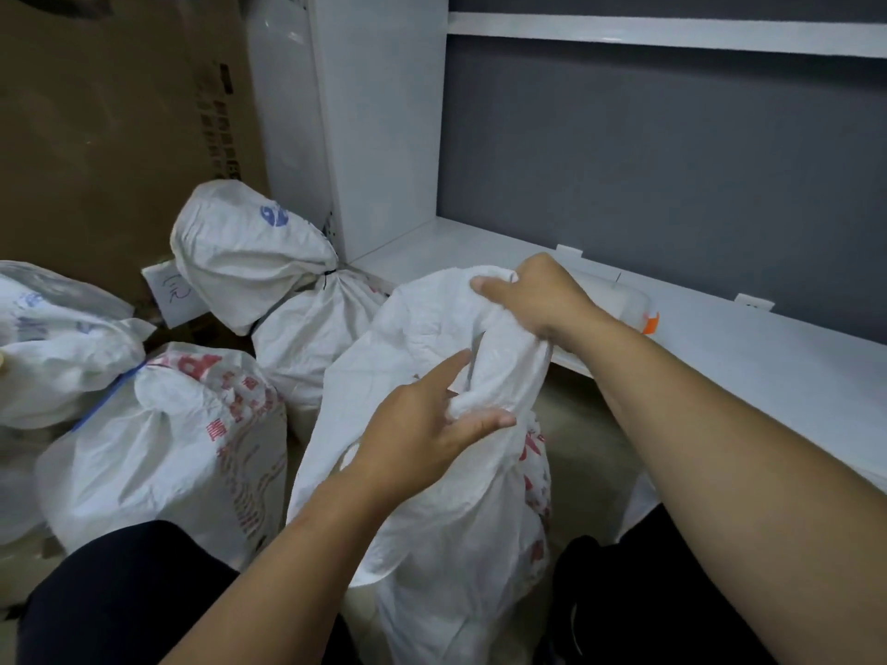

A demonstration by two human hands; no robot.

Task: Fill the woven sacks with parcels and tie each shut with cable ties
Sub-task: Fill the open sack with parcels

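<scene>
Right in the near centre, a white woven sack [432, 496] with red print stood on the floor between the person's dark-clad knees, its top gathered into a twisted neck. The right hand [537, 300] was closed around the upper end of that neck, fingers curled into the bunched fabric near the edge of the white shelf [720, 357]. The left hand [422, 434] sat lower on the neck with its fingers spread and only loosely curved, the thumb pressing under a fold of the cloth while the forefinger pointed up and to the right; it touched the sack without clamping it.

To the left, a second full sack [158, 453] with red lettering lay just beside the first, its neck bound with a blue tie [108, 398]. Farther back, a third sack [269, 280] with a blue mark leaned against the white cabinet side [379, 136], its neck cinched by a dark cable tie [329, 276]. At the far left edge another sack [57, 338] with faint blue print rested against the second one. Behind them stood a large brown cardboard box [110, 127].

On the shelf, partly hidden by the right hand, lay a pale cylindrical item with an orange end [650, 324]; what it was could not be told. Whether any tie was on the held sack could not be seen.
</scene>
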